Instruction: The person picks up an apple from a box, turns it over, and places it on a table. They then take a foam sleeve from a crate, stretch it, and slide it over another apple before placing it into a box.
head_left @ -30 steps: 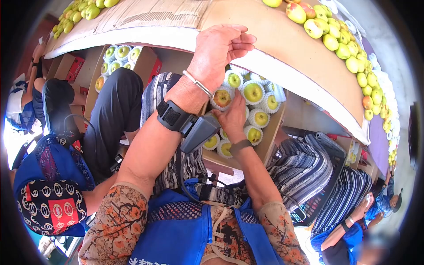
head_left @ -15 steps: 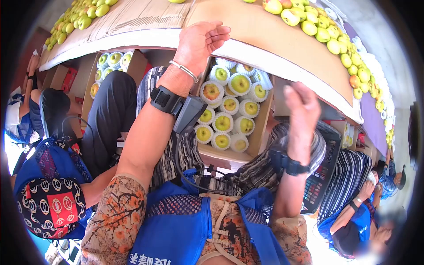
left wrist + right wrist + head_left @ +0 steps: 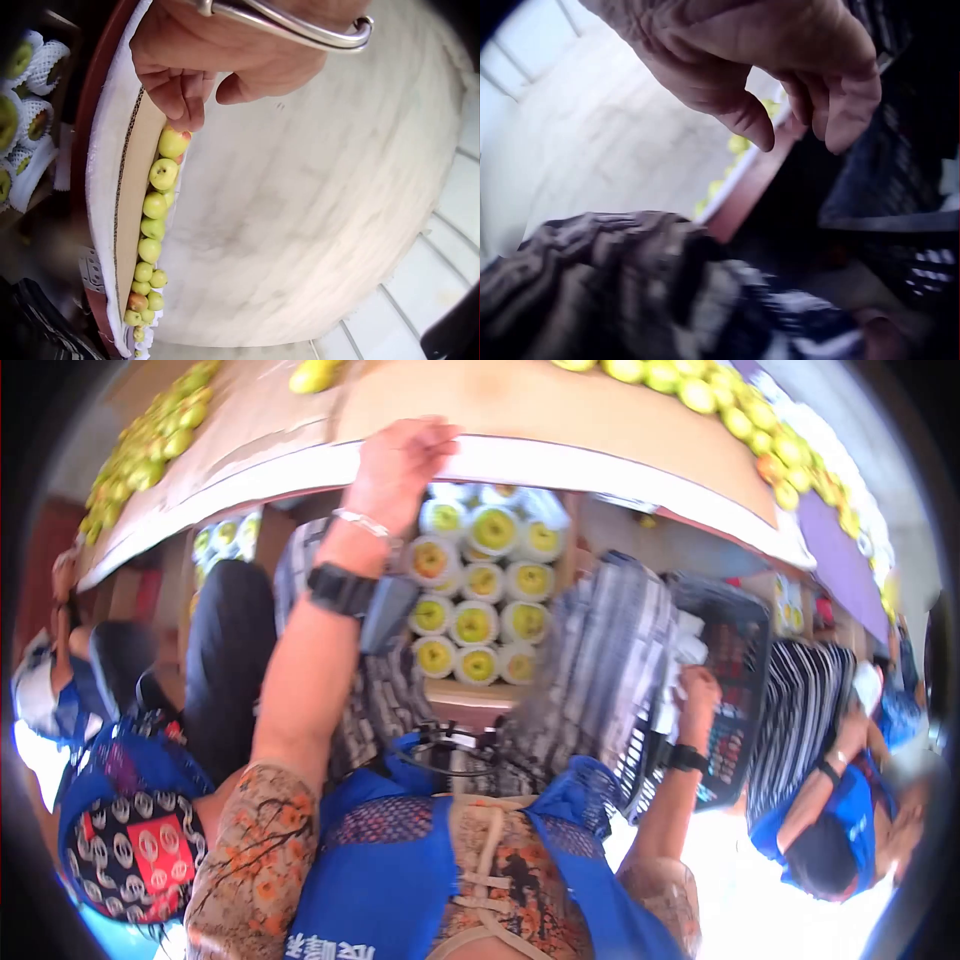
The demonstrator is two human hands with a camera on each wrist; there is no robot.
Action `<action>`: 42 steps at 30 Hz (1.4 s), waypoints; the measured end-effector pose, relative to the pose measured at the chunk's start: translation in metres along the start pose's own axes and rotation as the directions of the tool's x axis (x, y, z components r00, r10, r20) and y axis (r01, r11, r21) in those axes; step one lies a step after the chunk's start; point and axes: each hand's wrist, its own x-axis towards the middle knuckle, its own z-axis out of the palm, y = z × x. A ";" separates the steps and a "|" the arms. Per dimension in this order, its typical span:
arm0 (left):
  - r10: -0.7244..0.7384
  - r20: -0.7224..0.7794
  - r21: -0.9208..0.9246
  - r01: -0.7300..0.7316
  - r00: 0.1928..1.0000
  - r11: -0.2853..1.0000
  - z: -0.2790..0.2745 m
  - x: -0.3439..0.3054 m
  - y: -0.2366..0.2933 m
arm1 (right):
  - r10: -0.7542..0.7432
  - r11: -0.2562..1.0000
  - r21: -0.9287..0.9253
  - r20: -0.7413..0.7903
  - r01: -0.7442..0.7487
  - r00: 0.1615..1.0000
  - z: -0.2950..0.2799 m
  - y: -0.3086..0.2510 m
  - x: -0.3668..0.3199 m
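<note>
In the head view my left hand [image 3: 400,468] hovers at the edge of the cardboard-covered table, its fingers loosely bent. The left wrist view shows nothing between its thumb and fingers. Below it stands a cardboard box [image 3: 468,694] of yellow-green apples [image 3: 475,624], each wrapped in a white foam net. My right hand [image 3: 699,692] is out to the right, at the near side of a black plastic basket [image 3: 755,622] and just below some white foam nets [image 3: 690,644]. In the right wrist view its thumb [image 3: 751,126] is apart from its bent fingers and holds nothing.
Unwrapped apples [image 3: 765,435] lie in a row along the table [image 3: 560,415], with more apples [image 3: 150,450] at left. My striped-trousered knee [image 3: 610,650] sits between box and basket. Other people sit close by on the left [image 3: 125,840] and right [image 3: 830,820].
My right hand has left the apples in the box and swung right and down to the basket. My left hand has drifted left in the head view, still empty.
</note>
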 end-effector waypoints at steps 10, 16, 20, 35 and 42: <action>-0.141 -0.008 0.098 0.141 0.990 0.985 -0.002 0.010 -0.004 | 0.522 0.806 -0.450 0.235 -0.384 0.820 -0.075 0.069 0.020; -0.167 0.048 0.124 0.160 0.985 0.979 -0.008 0.015 -0.006 | 0.511 0.745 -0.562 0.134 -0.360 0.849 -0.112 0.083 0.068; -0.186 0.062 0.143 0.176 0.981 0.974 -0.011 0.014 -0.007 | 0.342 0.769 -0.631 0.264 -0.107 0.902 -0.118 0.137 0.083; -0.239 0.132 0.219 0.207 0.962 0.954 -0.010 0.011 -0.016 | -0.234 0.680 -0.696 0.090 0.229 0.968 -0.086 0.213 0.078; -0.244 0.124 0.240 0.209 0.962 0.948 -0.007 0.011 -0.022 | 0.004 0.415 -0.881 0.252 0.228 0.968 -0.056 0.206 0.052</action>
